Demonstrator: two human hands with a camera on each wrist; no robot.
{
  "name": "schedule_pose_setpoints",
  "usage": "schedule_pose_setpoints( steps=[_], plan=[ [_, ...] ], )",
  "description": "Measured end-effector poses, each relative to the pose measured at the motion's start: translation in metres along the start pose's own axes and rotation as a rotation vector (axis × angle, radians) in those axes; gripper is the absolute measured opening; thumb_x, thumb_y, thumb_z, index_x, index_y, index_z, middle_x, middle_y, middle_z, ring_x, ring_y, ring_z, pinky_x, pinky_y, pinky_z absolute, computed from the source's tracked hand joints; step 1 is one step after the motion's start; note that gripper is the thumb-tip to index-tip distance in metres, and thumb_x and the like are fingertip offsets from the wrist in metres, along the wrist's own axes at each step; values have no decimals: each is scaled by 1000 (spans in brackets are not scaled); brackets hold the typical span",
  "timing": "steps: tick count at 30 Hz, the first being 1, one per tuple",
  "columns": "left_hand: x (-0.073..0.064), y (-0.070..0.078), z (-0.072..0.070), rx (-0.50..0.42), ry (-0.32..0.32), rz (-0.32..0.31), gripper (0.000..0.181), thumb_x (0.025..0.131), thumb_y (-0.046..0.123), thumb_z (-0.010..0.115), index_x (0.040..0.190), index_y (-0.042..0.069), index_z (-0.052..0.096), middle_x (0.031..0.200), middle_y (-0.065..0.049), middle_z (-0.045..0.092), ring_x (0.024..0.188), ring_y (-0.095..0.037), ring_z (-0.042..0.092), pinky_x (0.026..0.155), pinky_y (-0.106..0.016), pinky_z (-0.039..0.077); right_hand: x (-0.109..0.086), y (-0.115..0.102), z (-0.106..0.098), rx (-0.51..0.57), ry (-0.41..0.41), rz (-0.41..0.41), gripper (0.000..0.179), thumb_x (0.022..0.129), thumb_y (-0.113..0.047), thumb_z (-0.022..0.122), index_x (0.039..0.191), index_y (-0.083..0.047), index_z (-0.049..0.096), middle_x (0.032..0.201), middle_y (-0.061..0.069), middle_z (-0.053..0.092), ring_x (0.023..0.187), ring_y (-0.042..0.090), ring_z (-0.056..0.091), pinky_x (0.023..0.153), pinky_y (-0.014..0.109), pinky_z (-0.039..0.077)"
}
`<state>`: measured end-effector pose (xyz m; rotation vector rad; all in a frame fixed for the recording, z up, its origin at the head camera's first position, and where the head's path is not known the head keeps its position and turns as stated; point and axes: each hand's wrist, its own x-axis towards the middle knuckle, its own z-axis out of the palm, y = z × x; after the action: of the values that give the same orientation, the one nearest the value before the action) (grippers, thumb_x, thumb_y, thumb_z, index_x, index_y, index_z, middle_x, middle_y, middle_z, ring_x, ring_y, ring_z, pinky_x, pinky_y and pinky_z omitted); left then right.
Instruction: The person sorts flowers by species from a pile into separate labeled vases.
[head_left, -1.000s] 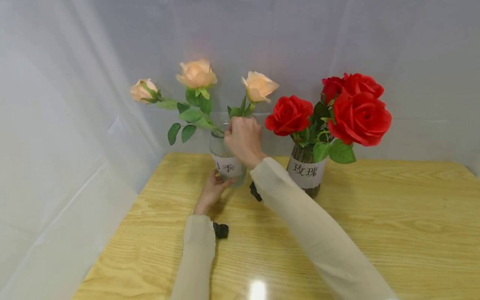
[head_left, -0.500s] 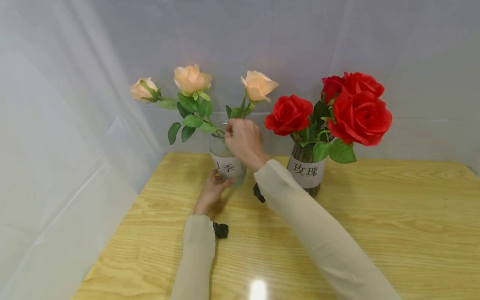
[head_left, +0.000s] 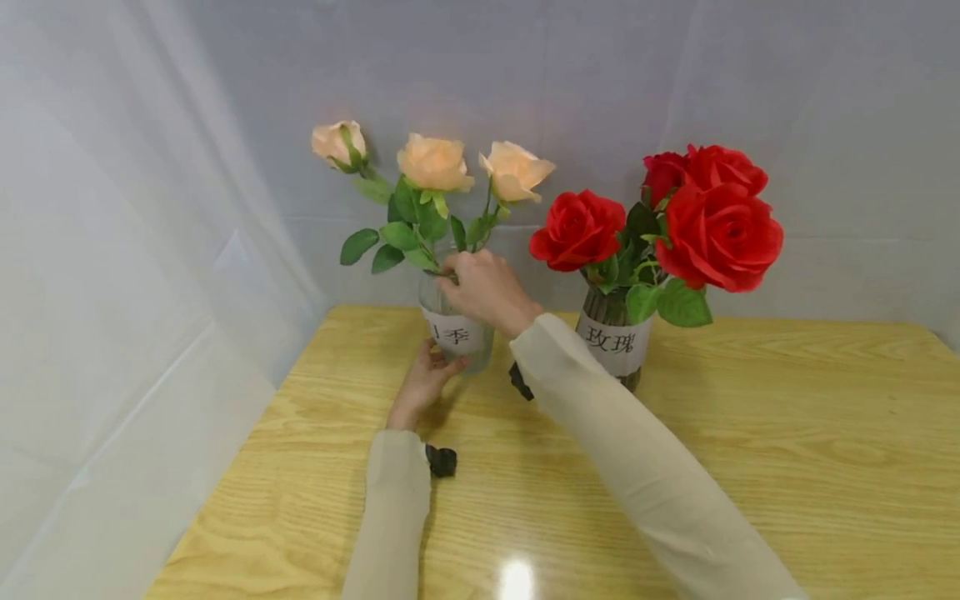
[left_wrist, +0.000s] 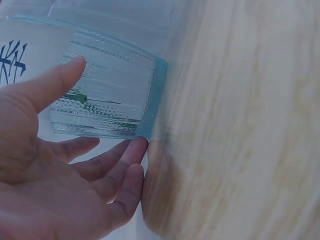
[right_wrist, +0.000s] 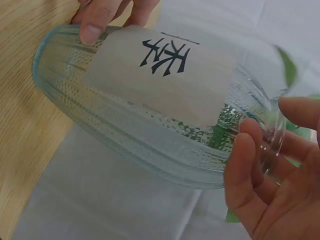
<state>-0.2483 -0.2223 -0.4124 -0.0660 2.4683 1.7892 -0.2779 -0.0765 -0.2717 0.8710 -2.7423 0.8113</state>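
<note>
Three peach roses, a bud point(head_left: 339, 146), a middle bloom point(head_left: 435, 162) and a right bloom point(head_left: 516, 172), stand with their stems in a clear ribbed glass vase point(head_left: 480, 354) bearing a white paper label point(head_left: 453, 332). My left hand point(head_left: 423, 379) holds the vase low down, its thumb point(left_wrist: 67, 77) along one side and its fingers point(left_wrist: 122, 170) at the base. Up at the vase mouth, my right hand point(head_left: 487, 287) has curled fingers point(right_wrist: 245, 155) around the rose stems. The exact grip is partly hidden by the hand and rim.
Right of the vase stands a darker vase point(head_left: 611, 350) with a white label, holding several red roses point(head_left: 723, 237). My right forearm point(head_left: 630, 442) passes in front of it. White cloth point(head_left: 150, 250) hangs behind and left of the wooden table point(head_left: 810, 433).
The peach bud and the middle bloom have swung right, closer to the third, and the bud sits higher. My right hand has turned and dipped slightly. My left hand stays in place.
</note>
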Motion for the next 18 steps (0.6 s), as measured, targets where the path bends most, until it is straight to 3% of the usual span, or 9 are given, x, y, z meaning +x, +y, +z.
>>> schedule_pose_setpoints(
  steps=[4, 8, 14, 18],
  plan=[
    [1, -1, 1, 26, 4, -2, 77, 102, 22, 62, 157, -6, 16, 151, -36, 36, 139, -48, 39, 112, -58, 34, -7, -1, -4, 37, 101, -34, 25, 102, -12, 61, 121, 0, 71, 109, 12, 73, 79, 20, 67, 68, 27, 54],
    [1, 0, 2, 27, 1, 12, 77, 102, 22, 62, 156, -8, 16, 150, -37, 36, 138, -49, 39, 112, -58, 34, -22, -2, -11, 61, 222, -82, 20, 97, -6, 65, 115, 2, 73, 116, 14, 73, 104, 28, 69, 87, 36, 56],
    [2, -1, 2, 14, 3, 27, 76, 101, 19, 63, 155, -10, 17, 148, -38, 38, 137, -49, 41, 111, -58, 35, -53, 5, -14, 107, 328, -130, 15, 93, 0, 68, 105, 4, 74, 106, 14, 75, 99, 29, 70, 89, 39, 55],
    [2, -3, 1, 17, 12, 29, 77, 100, 20, 64, 155, -8, 18, 148, -37, 39, 136, -48, 43, 111, -58, 35, -72, 16, -13, 121, 389, -141, 12, 90, 0, 69, 100, 3, 75, 99, 14, 75, 77, 25, 70, 73, 38, 58]
  ],
)
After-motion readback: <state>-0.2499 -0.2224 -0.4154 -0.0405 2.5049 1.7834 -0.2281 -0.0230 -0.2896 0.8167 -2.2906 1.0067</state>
